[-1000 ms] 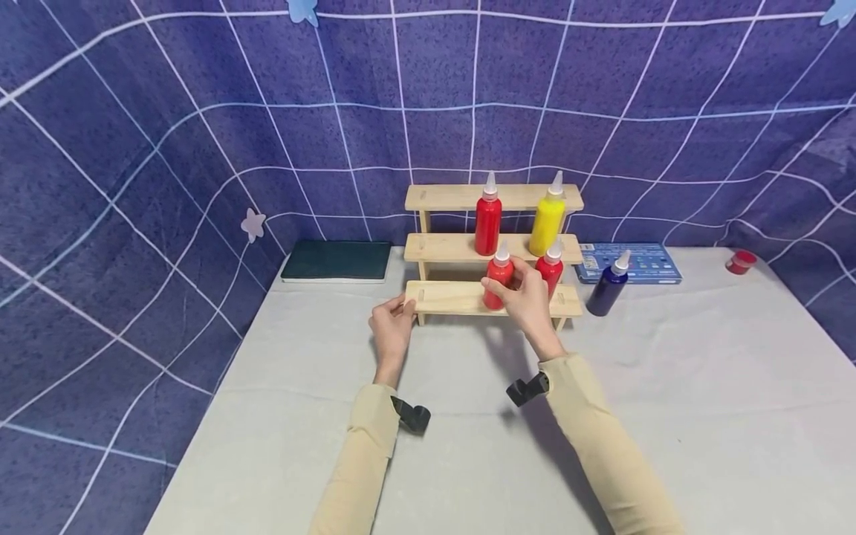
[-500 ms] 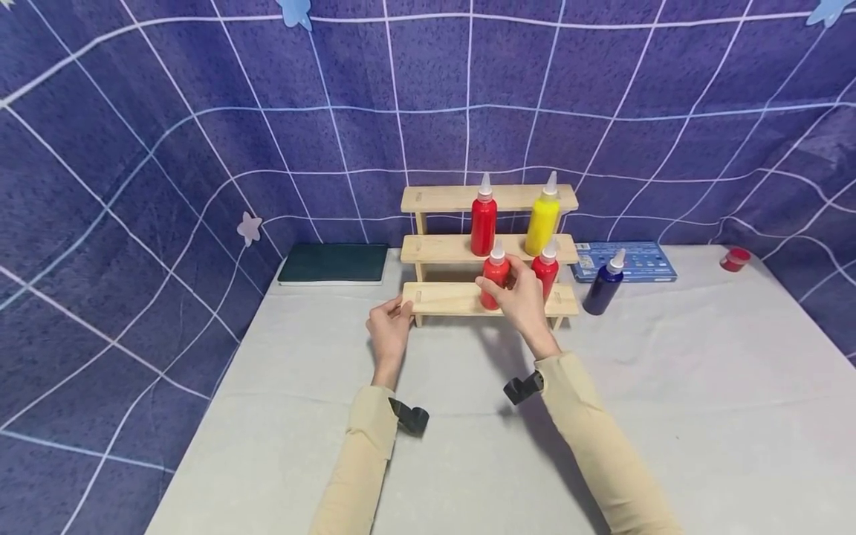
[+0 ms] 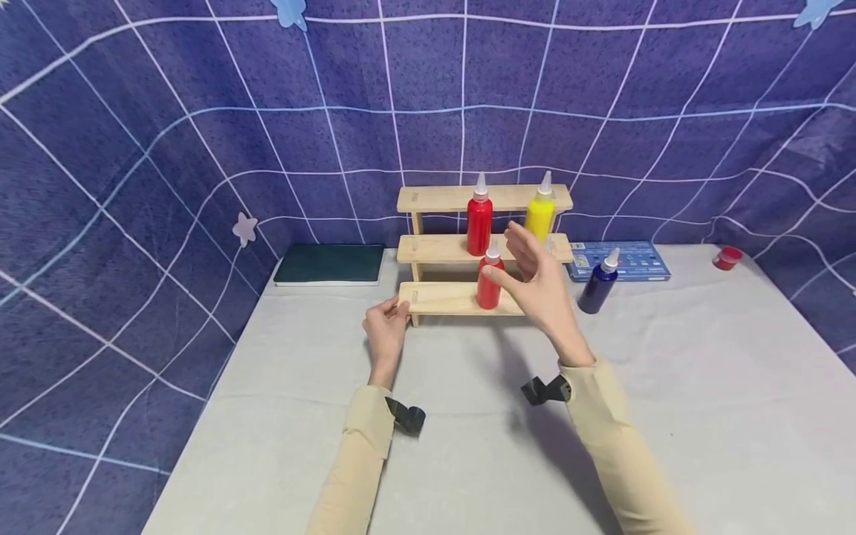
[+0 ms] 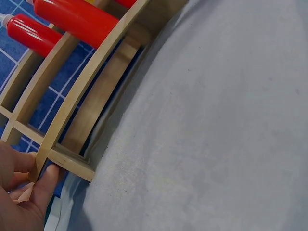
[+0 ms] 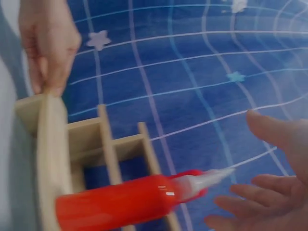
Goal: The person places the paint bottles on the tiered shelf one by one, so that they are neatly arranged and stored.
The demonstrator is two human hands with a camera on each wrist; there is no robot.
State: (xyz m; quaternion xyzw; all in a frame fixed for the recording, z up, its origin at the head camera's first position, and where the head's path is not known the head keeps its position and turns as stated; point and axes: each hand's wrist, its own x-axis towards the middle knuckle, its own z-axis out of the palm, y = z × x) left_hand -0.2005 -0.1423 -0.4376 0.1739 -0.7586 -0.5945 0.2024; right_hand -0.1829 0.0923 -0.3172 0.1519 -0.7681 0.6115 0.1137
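Note:
A three-step wooden display stand [image 3: 438, 297] stands against the curtain. My left hand [image 3: 386, 327] pinches the left end of its lowest step, thumb and fingers on the board [image 4: 72, 103]. On that step stands a red squeeze bottle [image 3: 489, 288] with a white nozzle. Just right of this bottle is my right hand [image 3: 545, 290], fingers spread and apart from it; the right wrist view shows the bottle [image 5: 115, 204] beside the open palm. Another red bottle on the lowest step is hidden behind this hand. The middle step bears a red bottle [image 3: 478, 227] and a yellow bottle [image 3: 538, 217].
To the right of the stand, a dark blue bottle [image 3: 598, 286] stands in front of a flat blue box [image 3: 635, 261]. A dark green book [image 3: 330, 264] lies at the back left. Far right is a small red tub [image 3: 727, 258]. A patterned blue curtain [image 3: 334, 141] backs the table.
My right hand has let go of the red bottle on the lowest step and moved right and up, its fingers opening. The left hand keeps its hold on the stand.

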